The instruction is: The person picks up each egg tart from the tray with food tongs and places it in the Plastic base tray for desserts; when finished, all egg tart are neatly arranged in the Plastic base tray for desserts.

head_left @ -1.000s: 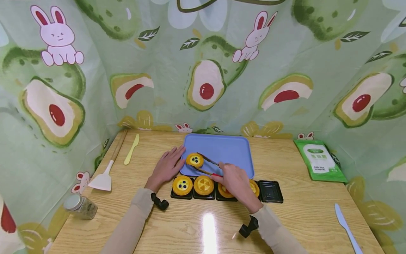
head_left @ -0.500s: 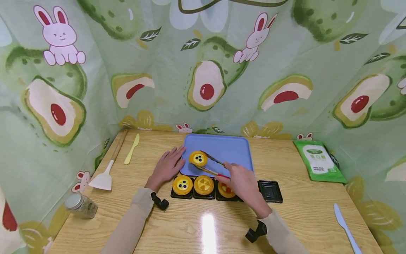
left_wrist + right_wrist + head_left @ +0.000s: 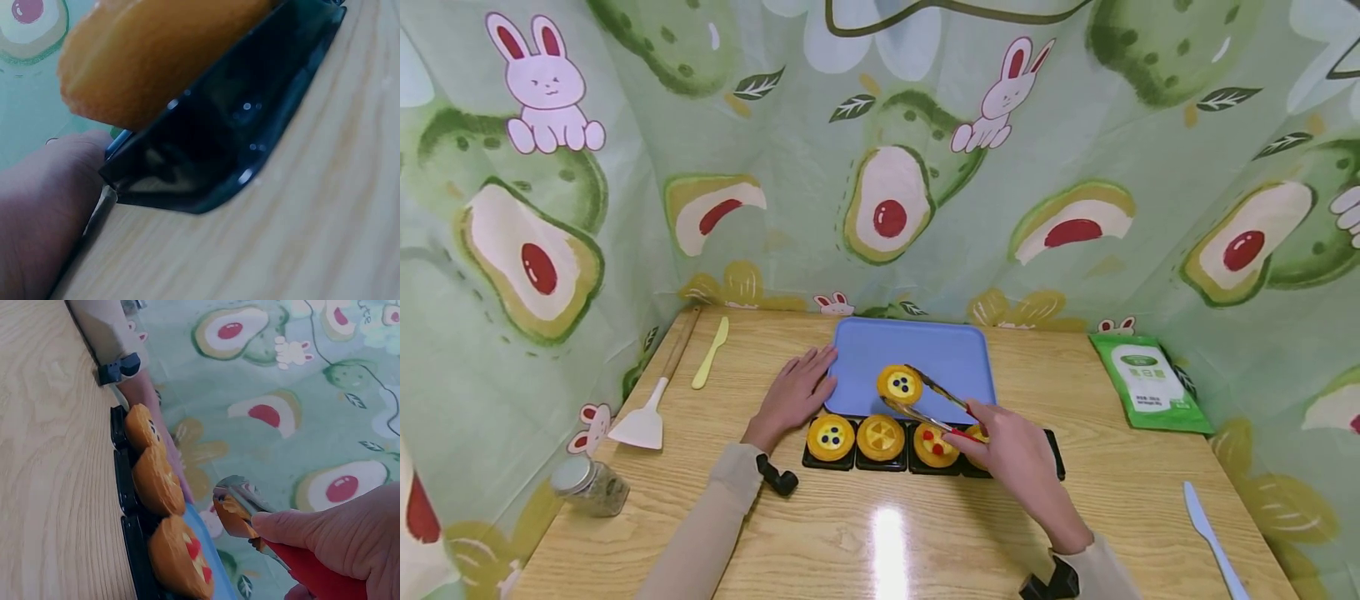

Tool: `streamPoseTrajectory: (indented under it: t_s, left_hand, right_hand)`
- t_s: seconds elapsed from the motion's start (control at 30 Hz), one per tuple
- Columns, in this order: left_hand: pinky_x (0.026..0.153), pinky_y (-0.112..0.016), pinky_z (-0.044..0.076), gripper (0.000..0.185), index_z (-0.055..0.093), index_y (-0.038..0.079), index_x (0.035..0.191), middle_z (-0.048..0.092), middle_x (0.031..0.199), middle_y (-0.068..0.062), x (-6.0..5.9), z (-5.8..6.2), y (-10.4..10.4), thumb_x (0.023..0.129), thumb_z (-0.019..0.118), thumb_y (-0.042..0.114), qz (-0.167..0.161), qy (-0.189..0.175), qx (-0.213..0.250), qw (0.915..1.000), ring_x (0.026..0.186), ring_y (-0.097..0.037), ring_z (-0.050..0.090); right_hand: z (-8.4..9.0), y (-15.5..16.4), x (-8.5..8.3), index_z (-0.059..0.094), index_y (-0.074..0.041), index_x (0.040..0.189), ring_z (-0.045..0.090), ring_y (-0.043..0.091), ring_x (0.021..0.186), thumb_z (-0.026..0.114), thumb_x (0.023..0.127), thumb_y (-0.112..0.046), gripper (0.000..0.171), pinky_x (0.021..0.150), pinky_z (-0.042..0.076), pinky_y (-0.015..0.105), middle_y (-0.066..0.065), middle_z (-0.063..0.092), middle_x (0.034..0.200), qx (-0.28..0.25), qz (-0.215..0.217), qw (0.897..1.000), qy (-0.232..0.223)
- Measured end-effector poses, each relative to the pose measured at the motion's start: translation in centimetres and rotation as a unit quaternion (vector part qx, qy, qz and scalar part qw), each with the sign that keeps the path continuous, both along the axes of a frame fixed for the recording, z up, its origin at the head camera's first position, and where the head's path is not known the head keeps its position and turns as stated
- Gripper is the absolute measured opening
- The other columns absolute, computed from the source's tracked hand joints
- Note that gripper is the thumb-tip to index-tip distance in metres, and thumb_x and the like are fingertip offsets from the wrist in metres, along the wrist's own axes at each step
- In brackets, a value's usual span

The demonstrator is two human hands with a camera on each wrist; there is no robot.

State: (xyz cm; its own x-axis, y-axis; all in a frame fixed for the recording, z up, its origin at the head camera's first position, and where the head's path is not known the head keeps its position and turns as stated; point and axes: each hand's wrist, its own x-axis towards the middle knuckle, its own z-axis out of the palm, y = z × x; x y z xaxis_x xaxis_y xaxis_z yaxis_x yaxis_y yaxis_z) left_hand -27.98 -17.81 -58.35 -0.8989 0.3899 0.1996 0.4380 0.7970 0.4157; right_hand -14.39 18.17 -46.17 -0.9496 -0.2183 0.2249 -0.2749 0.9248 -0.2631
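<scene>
Over the blue tray [image 3: 917, 346], we hold a small tart [image 3: 900, 384] clamped in tongs [image 3: 936, 402], our right hand [image 3: 1011, 450] squeezing the handles. It looks light and crumbly, so we pinch its rim gently. Our left hand [image 3: 793, 396] lies flat, fingers straight, beside the tray.

The right hand [image 3: 1011, 454] grips tongs [image 3: 934, 400] pinching a blueberry tart [image 3: 899, 384] over the blue tray [image 3: 940, 350]; the left hand [image 3: 792, 396] rests flat beside it.
</scene>
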Motion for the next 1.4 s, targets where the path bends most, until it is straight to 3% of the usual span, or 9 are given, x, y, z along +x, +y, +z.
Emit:
streamPoseTrajectory:
  t_s: [0.23,0.4,0.7,0.77,0.93,1.17,1.4]
  left_hand:
    - [0.128,-0.055,0.016,0.062,0.032,0.019,0.166,0.03,0.171,0.0,0.2,-0.2,0.1,0.111,0.042,0.046,-0.001,-0.001,-0.001,1.0,0.159,-0.03,0.023]
    - [0.128,-0.055,0.017,0.062,0.032,0.019,0.166,0.03,0.171,0.0,0.2,-0.3,0.1,0.111,0.042,0.047,-0.002,0.0,-0.003,1.0,0.159,-0.03,0.024]
    - [0.128,-0.055,0.017,0.063,0.031,0.02,0.166,0.029,0.171,0.0,0.3,-0.3,0.1,0.111,0.042,0.048,-0.005,-0.002,-0.004,1.0,0.159,-0.03,0.023]
    - [0.128,-0.055,0.017,0.063,0.031,0.02,0.166,0.029,0.171,0.0,0.3,-0.3,0.1,0.111,0.041,0.048,-0.006,-0.001,-0.004,1.0,0.159,-0.03,0.023]
    - [0.127,-0.057,0.018,0.063,0.032,0.018,0.166,0.03,0.171,-0.001,0.2,-0.4,0.1,0.111,0.041,0.048,-0.008,0.009,-0.004,0.9999,0.159,-0.032,0.024]
    - [0.128,-0.056,0.017,0.063,0.032,0.019,0.166,0.028,0.171,0.001,0.1,-0.2,0.2,0.111,0.041,0.048,-0.008,0.004,0.001,1.0,0.159,-0.031,0.023]
    - [0.127,-0.056,0.016,0.064,0.031,0.019,0.167,0.027,0.172,0.001,-0.3,-0.4,0.0,0.111,0.04,0.049,-0.007,0.007,-0.004,0.9999,0.159,-0.03,0.022]
  right_hand:
    - [0.4,3.0,1.5,0.071,-0.012,0.136,0.047,0.013,0.06,0.083,0.085,-0.051,0.065,0.048,0.034,0.029,-0.004,0.06,0.074,-0.046,-0.034,0.997,-0.051]
    - [0.5,4.8,2.4,0.072,-0.01,0.134,0.048,0.014,0.062,0.084,0.085,-0.05,0.065,0.05,0.035,0.03,-0.005,0.055,0.071,-0.053,-0.05,0.996,-0.045]
    - [0.8,7.0,4.4,0.074,-0.01,0.13,0.054,0.016,0.068,0.085,0.083,-0.051,0.063,0.052,0.037,0.029,0.006,0.073,0.088,-0.046,-0.074,0.996,-0.033]
    - [0.9,7.4,4.9,0.076,-0.015,0.118,0.052,0.016,0.065,0.084,0.083,-0.053,0.052,0.052,0.036,0.029,0.0,0.065,0.079,-0.043,-0.081,0.995,-0.041]
    - [1.3,8.6,6.2,0.073,-0.019,0.103,0.043,0.014,0.06,0.081,0.084,-0.059,0.045,0.049,0.03,0.029,-0.005,0.051,0.073,-0.036,-0.1,0.993,-0.054]
    - [1.4,10.6,7.9,0.075,-0.008,0.113,0.04,0.015,0.059,0.079,0.085,-0.061,0.061,0.048,0.027,0.028,-0.003,0.048,0.071,-0.028,-0.132,0.989,-0.062]
    - [1.0,12.6,9.3,0.066,-0.018,0.091,0.037,0.012,0.056,0.081,0.086,-0.055,0.041,0.045,0.027,0.029,-0.005,0.046,0.069,-0.027,-0.148,0.987,-0.058]
